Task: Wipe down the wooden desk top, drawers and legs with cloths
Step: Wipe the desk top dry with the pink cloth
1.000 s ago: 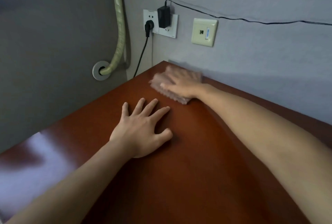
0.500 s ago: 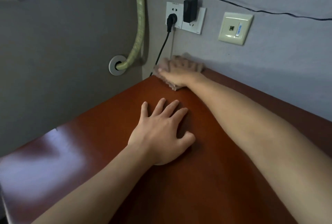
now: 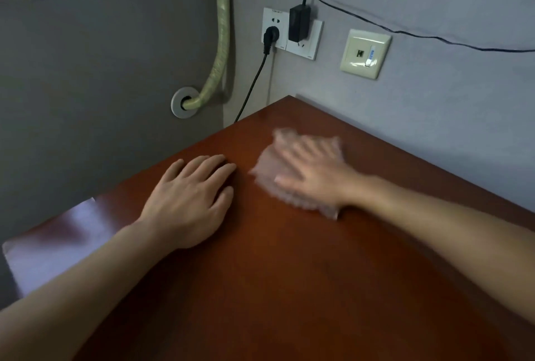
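The reddish-brown wooden desk top (image 3: 289, 288) fills the lower part of the view, its far corner pointing at the wall. My right hand (image 3: 312, 172) lies flat with spread fingers on a pale pinkish cloth (image 3: 267, 168) and presses it onto the desk; both are blurred by motion. My left hand (image 3: 188, 201) rests palm down on the wood just left of the cloth, fingers straight and close together. The drawers and legs are out of view.
A grey wall runs behind the desk with a double socket (image 3: 292, 33), a black adapter (image 3: 298, 23) with a thin cable, a black plug cord (image 3: 254, 79) dropping past the corner, and a cream data plate (image 3: 365, 53). A green hose (image 3: 221, 33) enters a wall ring left.
My right hand has slid the cloth away from the far corner by the wall, toward me and to the right. My left hand stays flat on the desk.
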Motion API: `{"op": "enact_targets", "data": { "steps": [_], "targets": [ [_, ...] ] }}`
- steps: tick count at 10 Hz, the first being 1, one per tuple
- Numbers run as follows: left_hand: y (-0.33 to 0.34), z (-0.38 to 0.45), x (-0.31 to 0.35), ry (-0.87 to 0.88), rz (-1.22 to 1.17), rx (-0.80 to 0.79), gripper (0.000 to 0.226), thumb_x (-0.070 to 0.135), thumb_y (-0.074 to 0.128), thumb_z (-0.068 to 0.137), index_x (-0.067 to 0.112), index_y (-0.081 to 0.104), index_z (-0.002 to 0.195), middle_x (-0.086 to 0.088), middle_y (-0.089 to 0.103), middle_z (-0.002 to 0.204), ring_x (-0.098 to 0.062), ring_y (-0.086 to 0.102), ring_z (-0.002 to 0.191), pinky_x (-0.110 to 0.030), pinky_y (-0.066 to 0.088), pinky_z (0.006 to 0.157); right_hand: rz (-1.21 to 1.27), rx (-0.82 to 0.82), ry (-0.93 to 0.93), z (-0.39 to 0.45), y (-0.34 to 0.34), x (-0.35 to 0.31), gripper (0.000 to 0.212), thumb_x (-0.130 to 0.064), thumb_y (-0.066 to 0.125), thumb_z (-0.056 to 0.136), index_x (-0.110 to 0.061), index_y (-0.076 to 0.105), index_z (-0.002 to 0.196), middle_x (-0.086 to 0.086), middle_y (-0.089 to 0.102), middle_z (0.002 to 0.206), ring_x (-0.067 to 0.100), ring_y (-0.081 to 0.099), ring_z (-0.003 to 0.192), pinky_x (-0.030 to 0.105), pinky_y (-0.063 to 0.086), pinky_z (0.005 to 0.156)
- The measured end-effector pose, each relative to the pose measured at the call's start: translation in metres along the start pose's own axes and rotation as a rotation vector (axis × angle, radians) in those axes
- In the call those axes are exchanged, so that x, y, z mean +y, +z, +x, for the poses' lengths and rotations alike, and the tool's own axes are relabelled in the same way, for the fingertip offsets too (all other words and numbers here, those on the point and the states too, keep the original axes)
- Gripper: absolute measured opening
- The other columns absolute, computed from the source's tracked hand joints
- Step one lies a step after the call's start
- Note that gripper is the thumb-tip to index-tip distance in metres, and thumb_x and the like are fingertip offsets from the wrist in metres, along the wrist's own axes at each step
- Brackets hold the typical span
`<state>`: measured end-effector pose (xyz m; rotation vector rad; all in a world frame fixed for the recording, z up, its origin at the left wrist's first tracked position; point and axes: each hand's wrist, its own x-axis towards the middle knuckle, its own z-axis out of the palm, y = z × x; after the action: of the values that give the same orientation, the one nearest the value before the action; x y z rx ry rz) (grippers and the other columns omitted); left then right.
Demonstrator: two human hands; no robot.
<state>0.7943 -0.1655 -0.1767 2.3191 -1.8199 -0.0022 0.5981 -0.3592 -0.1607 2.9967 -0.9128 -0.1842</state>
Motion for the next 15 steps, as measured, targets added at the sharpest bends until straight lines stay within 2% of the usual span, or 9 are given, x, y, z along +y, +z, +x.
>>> {"op": "enact_targets", "data": {
  "steps": [2, 4, 5, 6, 7, 8, 10, 11, 15],
  "targets": [
    [0.001, 0.005, -0.002, -0.023, -0.097, -0.046, 0.080, 0.069, 0.005, 0.091, 0.036, 0.015, 0.164, 0.017, 0.006, 0.171, -0.001, -0.006, 0.156, -0.038, -0.005, 0.129, 0.133, -0.006, 0.421, 0.115, -0.016, 0.083, 0.100, -0.095, -0.002, 0.077, -0.040, -0.011, 0.160, -0.007, -0.014, 0.170, 0.034, -0.001, 0.157, 0.075, 0.001, 0.115],
    [-0.014, -0.003, -0.016, -0.173, -0.503, 0.311, 0.061, 0.045, 0.035, 0.086, 0.020, 0.059, 0.135, 0.002, 0.055, 0.142, -0.018, 0.046, 0.137, -0.035, 0.036, 0.113, 0.090, -0.019, 0.009, 0.143, -0.022, -0.087, 0.091, -0.079, 0.008, 0.084, -0.030, 0.018, 0.160, 0.008, 0.017, 0.169, 0.039, 0.010, 0.154, 0.065, 0.007, 0.119],
    [-0.010, -0.017, -0.020, -0.223, -1.144, 0.358, 0.040, 0.035, 0.042, 0.085, 0.014, 0.070, 0.105, 0.001, 0.062, 0.113, -0.026, 0.058, 0.117, -0.034, 0.041, 0.100, 0.013, 0.055, -0.205, 0.093, -0.010, -0.171, 0.081, -0.070, 0.026, 0.087, -0.031, 0.027, 0.157, 0.011, 0.025, 0.164, 0.038, 0.018, 0.151, 0.062, 0.015, 0.119],
    [-0.024, -0.028, -0.037, -0.651, -0.725, 0.117, 0.031, 0.030, 0.047, 0.084, 0.026, 0.073, 0.101, -0.001, 0.070, 0.111, -0.028, 0.060, 0.117, -0.033, 0.040, 0.101, 0.011, 0.200, -0.358, 0.009, 0.003, -0.239, 0.069, -0.069, 0.038, 0.088, -0.027, 0.051, 0.141, 0.015, 0.051, 0.144, 0.038, 0.039, 0.135, 0.064, 0.021, 0.114],
    [-0.039, -0.059, -0.063, -0.181, -0.354, 0.057, 0.037, 0.015, 0.057, 0.099, 0.025, 0.067, 0.133, 0.004, 0.058, 0.146, -0.019, 0.049, 0.140, -0.025, 0.031, 0.114, 0.081, 0.210, -0.579, -0.064, 0.015, -0.262, 0.070, -0.064, 0.042, 0.097, -0.017, 0.043, 0.148, 0.014, 0.044, 0.153, 0.035, 0.029, 0.146, 0.066, 0.007, 0.118],
    [-0.034, -0.084, -0.077, -0.056, -0.219, -0.100, 0.052, 0.042, 0.047, 0.105, 0.030, 0.044, 0.155, 0.009, 0.030, 0.167, -0.012, 0.019, 0.156, -0.021, 0.007, 0.122, 0.101, 0.168, -0.617, -0.094, 0.012, -0.239, 0.071, -0.062, 0.038, 0.101, -0.013, 0.038, 0.153, 0.012, 0.038, 0.158, 0.030, 0.025, 0.149, 0.054, 0.013, 0.124],
    [-0.023, -0.119, -0.074, -0.100, 0.010, -0.176, 0.090, 0.078, -0.004, 0.083, 0.039, 0.001, 0.164, 0.017, -0.010, 0.169, -0.007, -0.013, 0.157, -0.035, -0.009, 0.128, 0.062, 0.011, 0.146, -0.070, 0.008, -0.162, 0.093, -0.079, 0.007, 0.094, -0.020, -0.006, 0.163, 0.004, -0.014, 0.170, 0.031, -0.011, 0.157, 0.053, -0.003, 0.126],
    [-0.024, -0.122, -0.067, -0.124, -0.085, -0.162, 0.072, 0.068, 0.002, 0.101, 0.035, 0.004, 0.165, 0.014, -0.008, 0.171, -0.007, -0.013, 0.157, -0.036, -0.009, 0.128, 0.115, 0.004, 0.390, -0.041, 0.003, -0.171, 0.091, -0.075, 0.006, 0.095, -0.015, -0.002, 0.164, 0.010, -0.012, 0.171, 0.037, -0.011, 0.156, 0.060, -0.004, 0.123],
    [-0.019, -0.127, -0.065, -0.124, -0.048, -0.135, 0.076, 0.070, 0.001, 0.100, 0.031, 0.004, 0.166, 0.011, -0.007, 0.172, -0.008, -0.012, 0.157, -0.038, -0.006, 0.128, 0.176, 0.115, 0.129, -0.091, 0.020, -0.272, 0.081, -0.066, 0.018, 0.099, -0.022, -0.003, 0.164, 0.001, -0.011, 0.171, 0.028, -0.013, 0.157, 0.055, -0.006, 0.124]
  ]
}}
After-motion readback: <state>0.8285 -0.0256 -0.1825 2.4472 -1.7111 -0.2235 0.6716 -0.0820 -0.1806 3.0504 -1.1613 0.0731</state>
